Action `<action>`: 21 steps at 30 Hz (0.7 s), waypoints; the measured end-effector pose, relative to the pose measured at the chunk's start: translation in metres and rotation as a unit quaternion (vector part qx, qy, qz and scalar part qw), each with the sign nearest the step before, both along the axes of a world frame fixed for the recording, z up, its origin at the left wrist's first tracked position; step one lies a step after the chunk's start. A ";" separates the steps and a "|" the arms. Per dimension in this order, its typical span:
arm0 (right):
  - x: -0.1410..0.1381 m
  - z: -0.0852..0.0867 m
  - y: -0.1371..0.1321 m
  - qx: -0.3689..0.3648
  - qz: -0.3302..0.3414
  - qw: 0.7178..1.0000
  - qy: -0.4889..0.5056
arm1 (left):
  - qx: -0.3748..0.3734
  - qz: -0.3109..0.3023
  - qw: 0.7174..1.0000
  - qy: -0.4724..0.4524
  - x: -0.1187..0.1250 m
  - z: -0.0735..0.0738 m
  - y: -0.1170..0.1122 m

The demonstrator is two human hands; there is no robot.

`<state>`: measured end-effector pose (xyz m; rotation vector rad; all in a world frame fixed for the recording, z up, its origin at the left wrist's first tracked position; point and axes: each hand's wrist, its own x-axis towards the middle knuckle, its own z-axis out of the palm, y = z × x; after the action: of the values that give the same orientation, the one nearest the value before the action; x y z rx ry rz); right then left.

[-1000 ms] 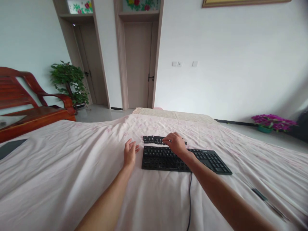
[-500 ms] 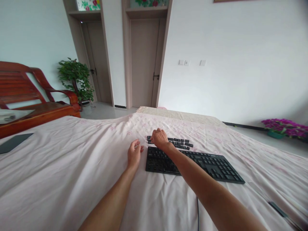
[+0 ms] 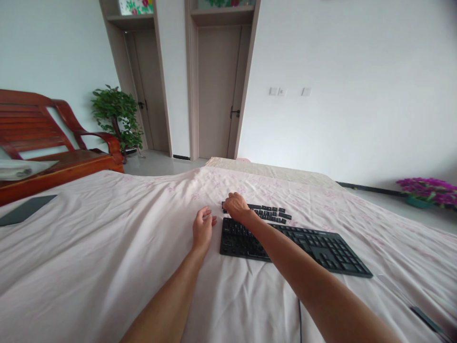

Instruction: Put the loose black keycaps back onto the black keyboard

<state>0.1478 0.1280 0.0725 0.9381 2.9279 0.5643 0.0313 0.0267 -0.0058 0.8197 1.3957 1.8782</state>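
Observation:
A black keyboard (image 3: 326,247) lies on the pink-white bed sheet, its left part lacking several keys. Beyond its far edge, loose black keycaps (image 3: 274,214) are laid out in rows. My right hand (image 3: 236,206) reaches across the keyboard to the left end of these rows. Its fingers are curled together and pointing down among the keycaps; whatever is between the fingertips is hidden. My left hand (image 3: 204,226) rests just left of the keyboard's corner, fingers loosely apart and holding nothing. My right forearm covers part of the keyboard.
A cable (image 3: 300,319) runs from below the keyboard towards me. At far right lies a thin dark tool-like object (image 3: 426,319). A dark flat panel (image 3: 26,209) is at the left. Past the bed stand a wooden bench (image 3: 32,128), a potted plant (image 3: 116,114) and purple flowers (image 3: 428,188).
The whole view has shifted slightly, so things sit a little further right. My right hand has moved slightly left relative to the keycaps. My left hand keeps its place beside the keyboard.

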 end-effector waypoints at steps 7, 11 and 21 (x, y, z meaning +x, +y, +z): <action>-0.003 0.000 -0.003 0.016 0.031 0.999 -0.027 | 0.005 -0.006 1.000 -0.007 -0.001 -0.001 0.000; -0.002 0.001 -0.004 0.013 0.034 0.999 -0.038 | 0.021 -0.020 0.999 -0.020 0.001 0.000 -0.002; 0.004 0.020 -0.015 -0.007 -0.009 1.000 -0.016 | 0.019 -0.029 0.999 -0.009 0.001 -0.001 -0.002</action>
<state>0.1515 0.1128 0.0929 0.9427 2.8891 0.5529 0.0328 0.0245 -0.0066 0.8509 1.3145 1.8688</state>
